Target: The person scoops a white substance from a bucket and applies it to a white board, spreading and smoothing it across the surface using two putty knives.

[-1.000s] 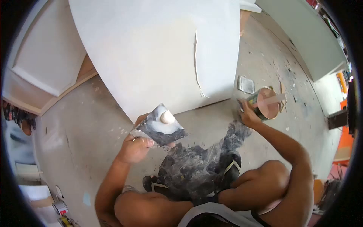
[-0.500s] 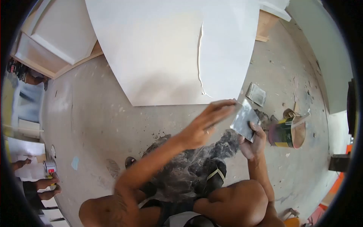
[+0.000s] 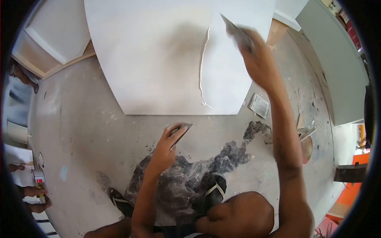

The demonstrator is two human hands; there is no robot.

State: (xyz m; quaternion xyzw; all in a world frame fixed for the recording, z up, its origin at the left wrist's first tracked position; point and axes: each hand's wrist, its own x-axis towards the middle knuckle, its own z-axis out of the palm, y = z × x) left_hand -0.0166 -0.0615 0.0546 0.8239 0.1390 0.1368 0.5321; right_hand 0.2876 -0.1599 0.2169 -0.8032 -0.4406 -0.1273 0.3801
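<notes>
A large white panel (image 3: 158, 59) fills the upper middle, with a raised ridge of white paste (image 3: 201, 67) running down its right half. My right hand (image 3: 256, 53), slightly blurred, is closed on a flat metal blade (image 3: 235, 29) above the panel's upper right, its tip pointing up and left. Whether the blade touches the panel cannot be made out. Below the panel's lower edge, my left hand (image 3: 168, 144) grips a second thin flat blade (image 3: 181, 133), seen nearly edge-on.
A square metal plate (image 3: 259, 106) lies on the floor right of the panel. A bucket (image 3: 306, 148) sits partly behind my right arm. Dark stains (image 3: 174, 182) spread between my feet. At the far left, another person's hands (image 3: 37, 192) are near a can (image 3: 39, 176).
My right hand has swung up over the panel with its blade. My left hand has moved left and down, away from the right one. The view has shifted slightly.
</notes>
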